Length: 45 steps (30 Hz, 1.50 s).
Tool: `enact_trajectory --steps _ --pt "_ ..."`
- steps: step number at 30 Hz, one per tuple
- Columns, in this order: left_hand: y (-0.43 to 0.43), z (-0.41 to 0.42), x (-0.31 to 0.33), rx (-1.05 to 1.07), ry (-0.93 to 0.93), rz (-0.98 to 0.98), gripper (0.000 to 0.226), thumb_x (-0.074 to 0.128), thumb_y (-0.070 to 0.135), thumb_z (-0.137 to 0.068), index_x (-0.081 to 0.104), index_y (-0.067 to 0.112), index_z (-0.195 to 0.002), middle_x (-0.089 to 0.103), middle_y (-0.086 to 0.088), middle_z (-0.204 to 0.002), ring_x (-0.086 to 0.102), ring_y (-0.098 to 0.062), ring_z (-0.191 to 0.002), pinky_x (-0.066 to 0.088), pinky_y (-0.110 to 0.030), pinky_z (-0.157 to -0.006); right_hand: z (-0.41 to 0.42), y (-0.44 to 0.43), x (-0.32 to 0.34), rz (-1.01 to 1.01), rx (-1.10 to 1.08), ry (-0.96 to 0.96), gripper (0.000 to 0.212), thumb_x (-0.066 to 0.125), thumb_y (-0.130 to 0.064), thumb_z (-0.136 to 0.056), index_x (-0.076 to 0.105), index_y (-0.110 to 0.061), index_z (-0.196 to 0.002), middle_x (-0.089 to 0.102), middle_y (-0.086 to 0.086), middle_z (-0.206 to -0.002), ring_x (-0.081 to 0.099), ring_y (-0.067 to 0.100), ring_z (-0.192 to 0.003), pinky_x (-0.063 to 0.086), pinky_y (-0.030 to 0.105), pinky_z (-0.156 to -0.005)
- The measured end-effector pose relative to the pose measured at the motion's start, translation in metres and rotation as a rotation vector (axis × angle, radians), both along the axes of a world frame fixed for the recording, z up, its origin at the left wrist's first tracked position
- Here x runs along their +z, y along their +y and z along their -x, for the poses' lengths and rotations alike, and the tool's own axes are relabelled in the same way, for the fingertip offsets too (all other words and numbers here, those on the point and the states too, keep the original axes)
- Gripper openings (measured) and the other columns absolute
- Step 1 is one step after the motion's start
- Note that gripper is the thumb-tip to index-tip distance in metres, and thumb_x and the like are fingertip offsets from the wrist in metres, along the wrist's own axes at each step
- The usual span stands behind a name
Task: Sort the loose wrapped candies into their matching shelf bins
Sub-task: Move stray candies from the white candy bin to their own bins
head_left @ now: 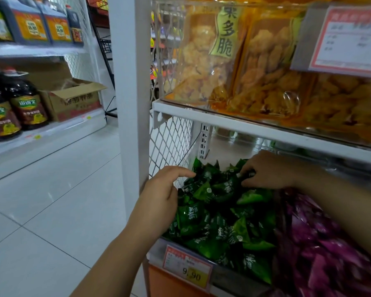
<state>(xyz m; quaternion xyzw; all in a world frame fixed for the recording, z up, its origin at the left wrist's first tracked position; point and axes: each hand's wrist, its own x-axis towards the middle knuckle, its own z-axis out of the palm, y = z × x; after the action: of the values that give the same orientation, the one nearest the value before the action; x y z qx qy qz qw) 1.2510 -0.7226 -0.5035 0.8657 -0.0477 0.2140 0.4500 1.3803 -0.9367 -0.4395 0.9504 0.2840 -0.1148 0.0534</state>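
On the lower shelf, left end:

- Green bin [225, 275]: heaped with green wrapped candies [219, 213], triangular packets with white lettering. A red and yellow price tag [187, 266] reading 9.90 is fixed to its front edge.
- Purple candies [321, 239]: a heap just right of the green one, blurred.
- Left hand [161, 196]: at the left edge of the green heap, forefinger stretched toward the packets, other fingers loosely curled, holding nothing.
- Right hand [268, 171]: reaches in from the right across the purple heap to the back of the green heap. Its fingertips pinch one dark wrapped candy [245, 175] just above the pile.

Surroundings:

- Upper shelf: clear bags of yellow fried snacks [204, 56] behind a transparent front.
- White upright post [131, 82] and white mesh side panel [169, 142] at the shelf's left end.
- Across the pale tiled floor [51, 200]: dark bottles [26, 103] and an open cardboard box [73, 99].
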Motion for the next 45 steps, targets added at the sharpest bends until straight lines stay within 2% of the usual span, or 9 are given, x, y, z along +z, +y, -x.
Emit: enact_trajectory --steps 5,10,18,24,29,33,37,40,45 --pt "-0.001 0.002 0.001 0.013 0.030 0.031 0.059 0.037 -0.012 -0.091 0.056 0.044 -0.097 0.054 0.022 -0.084 0.051 -0.024 -0.091 0.045 -0.021 -0.095 -0.007 0.004 0.006 -0.070 -0.077 0.015 0.043 0.064 -0.041 -0.086 0.064 -0.014 -0.120 0.063 0.007 -0.122 0.062 0.021 -0.103 0.049 0.032 -0.091" --pt "-0.002 0.003 0.004 0.009 0.008 0.024 0.056 0.037 -0.012 -0.091 0.057 0.039 -0.100 0.059 0.008 -0.099 0.051 0.010 -0.053 0.040 0.000 -0.069 -0.010 0.033 0.006 -0.280 -0.001 0.110 0.055 0.060 -0.044 -0.089 0.043 -0.026 -0.139 0.035 -0.002 -0.151 0.039 0.017 -0.133 0.029 0.022 -0.096" --pt "-0.001 0.000 0.002 0.000 -0.006 0.003 0.063 0.039 -0.014 -0.089 0.054 0.046 -0.097 0.055 0.024 -0.108 0.052 0.019 -0.073 0.035 0.001 -0.088 -0.014 0.070 -0.023 -0.024 0.049 0.378 0.080 0.044 -0.072 -0.082 0.021 -0.035 -0.149 0.015 -0.004 -0.159 0.018 0.019 -0.145 0.016 0.044 -0.117" --pt "-0.001 0.000 0.004 -0.003 0.004 -0.005 0.057 0.038 -0.014 -0.089 0.057 0.039 -0.101 0.046 0.035 -0.109 0.036 0.036 -0.096 0.027 0.007 -0.084 0.012 0.049 -0.009 0.020 0.090 0.442 0.073 0.042 -0.072 -0.083 0.019 -0.045 -0.147 0.013 -0.010 -0.158 0.016 0.016 -0.145 0.016 0.042 -0.117" --pt "-0.003 0.005 0.008 0.022 0.004 -0.005 0.054 0.037 -0.016 -0.089 0.060 0.032 -0.102 0.051 0.025 -0.084 0.048 0.023 -0.061 0.036 0.002 -0.076 0.034 0.040 -0.006 -0.010 0.171 0.450 0.065 0.039 -0.065 -0.089 0.026 -0.039 -0.147 0.013 -0.016 -0.157 0.014 0.010 -0.144 0.013 0.034 -0.114" --pt "-0.004 0.005 0.008 0.034 -0.005 0.006 0.052 0.037 -0.016 -0.089 0.061 0.028 -0.104 0.051 0.023 -0.081 0.048 0.018 -0.058 0.035 0.000 -0.070 0.041 0.034 -0.009 -0.039 0.220 0.453 0.056 0.034 -0.058 -0.094 0.032 -0.035 -0.146 0.012 -0.018 -0.157 0.012 0.006 -0.144 0.008 0.029 -0.113" --pt "-0.005 0.006 0.008 0.021 -0.028 0.027 0.050 0.037 -0.015 -0.090 0.064 0.023 -0.107 0.043 0.023 -0.065 0.045 -0.021 -0.091 0.044 -0.014 -0.070 0.040 0.032 -0.010 -0.106 0.191 0.485 0.050 0.033 -0.057 -0.095 0.038 -0.038 -0.141 0.017 -0.021 -0.155 0.018 0.003 -0.142 0.011 0.030 -0.114" --pt "-0.006 0.005 0.009 0.016 -0.027 0.043 0.048 0.037 -0.016 -0.090 0.065 0.017 -0.109 0.040 0.024 -0.064 0.035 -0.023 -0.100 0.042 -0.032 -0.075 0.033 0.035 -0.003 -0.272 0.121 0.490 0.043 0.034 -0.055 -0.095 0.051 -0.041 -0.131 0.034 -0.022 -0.147 0.033 0.000 -0.131 0.022 0.025 -0.107" --pt "-0.004 0.003 0.007 0.009 0.005 0.061 0.049 0.035 -0.013 -0.091 0.063 0.023 -0.109 0.049 0.013 -0.078 0.049 -0.014 -0.082 0.042 -0.010 -0.059 -0.013 0.050 -0.004 -0.302 0.093 0.143 0.033 0.046 -0.031 -0.099 0.057 -0.021 -0.128 0.055 0.001 -0.135 0.052 0.011 -0.109 0.035 0.020 -0.081"
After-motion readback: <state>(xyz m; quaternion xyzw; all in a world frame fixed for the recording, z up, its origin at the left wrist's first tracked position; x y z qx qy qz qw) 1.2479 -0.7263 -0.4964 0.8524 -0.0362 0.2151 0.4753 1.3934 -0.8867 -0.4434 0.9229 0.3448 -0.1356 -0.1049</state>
